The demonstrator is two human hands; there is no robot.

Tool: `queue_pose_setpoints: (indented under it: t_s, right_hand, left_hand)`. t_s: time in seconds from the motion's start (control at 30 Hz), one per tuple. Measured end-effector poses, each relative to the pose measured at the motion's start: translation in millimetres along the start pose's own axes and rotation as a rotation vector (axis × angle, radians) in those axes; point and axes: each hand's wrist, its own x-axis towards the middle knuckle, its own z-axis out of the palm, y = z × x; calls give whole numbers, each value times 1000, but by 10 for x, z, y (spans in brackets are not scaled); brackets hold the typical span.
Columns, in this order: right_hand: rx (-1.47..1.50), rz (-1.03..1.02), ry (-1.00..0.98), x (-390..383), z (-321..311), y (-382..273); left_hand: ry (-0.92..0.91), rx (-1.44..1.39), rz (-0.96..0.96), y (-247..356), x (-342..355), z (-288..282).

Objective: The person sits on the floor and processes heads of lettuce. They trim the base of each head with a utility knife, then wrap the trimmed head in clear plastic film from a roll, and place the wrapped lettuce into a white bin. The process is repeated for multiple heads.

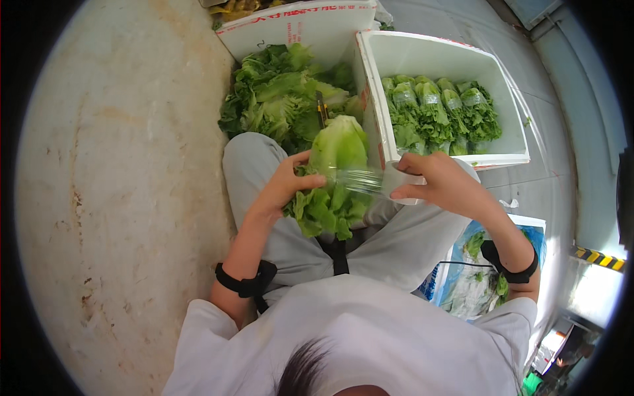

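Note:
My left hand [295,183] is closed round a head of lettuce [340,146], its pale base pointing away from me and its leafy end toward me. Clear plastic film [360,179] crosses the lettuce and stretches to the right. My right hand [429,179] grips the roll of clear film [400,181], fingers on its near and far sides. The lettuce hangs above my lap, between my knees. Just beyond it, a yellow and black utility knife [321,109] rests on a heap of loose lettuce leaves [277,92].
At the right stands a white foam box [432,49] holding several wrapped lettuce bunches [432,109]. Another white foam panel [297,30] rises behind the loose leaves. A pale stained wall or board [125,198] runs along my left. A blue and white package with leaf scraps [465,290] lies beside my right arm.

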Motion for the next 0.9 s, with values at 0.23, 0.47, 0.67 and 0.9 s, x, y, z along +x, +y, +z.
queue_pose_setpoints:
  t_s: [0.23, 0.47, 0.67, 0.9]
  right_hand:
    - [241, 324, -500, 27, -98, 249]
    - [495, 356, -479, 23, 318, 650]
    - [1077, 689, -231, 306, 592, 806]
    - [711, 306, -55, 680, 676, 351]
  left_hand:
    - [-394, 197, 27, 51, 62, 135]
    - [-589, 244, -95, -202, 20, 396]
    - [-493, 394, -215, -454, 120, 664]
    - [-257, 417, -153, -622, 417, 443]
